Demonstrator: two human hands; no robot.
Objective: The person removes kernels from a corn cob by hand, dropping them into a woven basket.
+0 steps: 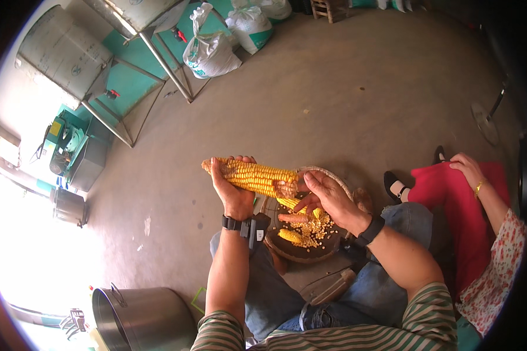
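My left hand (232, 188) grips a large ear of corn (254, 175) from below and holds it almost level. Yellow kernels cover most of the ear, and a patch at its right end is stripped to the pale cob. Close to that end is my right hand (329, 199), fingers apart and nothing held in them; whether a fingertip touches the ear I cannot tell. Below both hands a round woven basket (285, 254) holds loose kernels (314, 232), a bare reddish cob (293, 218) and a small yellow ear piece (290, 236). More yellow corn (292, 203) lies partly behind my right hand.
A seated person in red trousers (456, 206) is at my right. A large steel pot (153, 320) stands at lower left. Metal hoppers on legs (66, 52), a green machine (68, 142) and white sacks (215, 55) line the far left.
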